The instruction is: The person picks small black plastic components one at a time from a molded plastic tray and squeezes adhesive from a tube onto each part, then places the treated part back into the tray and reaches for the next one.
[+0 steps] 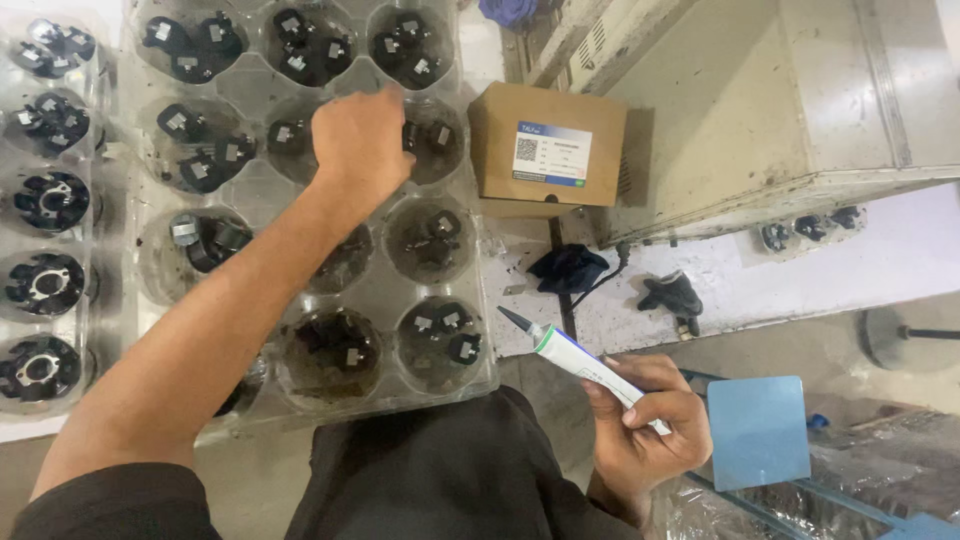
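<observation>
My left hand (358,140) reaches into a clear plastic cell tray (375,290), its fingers closed over a cell in the second row that holds small black parts (432,137). Whether it grips one is hidden by the hand. My right hand (645,420) stays low near my lap, holding a white tube (580,362) with a green band and a thin grey nozzle pointing up-left towards the tray's near corner. The tray's cells each hold a few black parts with small metal faces.
A second clear tray (45,205) with black ring-shaped parts lies at the far left. A brown cardboard box (545,145) with a label stands right of the tray. A grey metal housing (760,110) fills the upper right. A blue square panel (758,430) is beside my right hand.
</observation>
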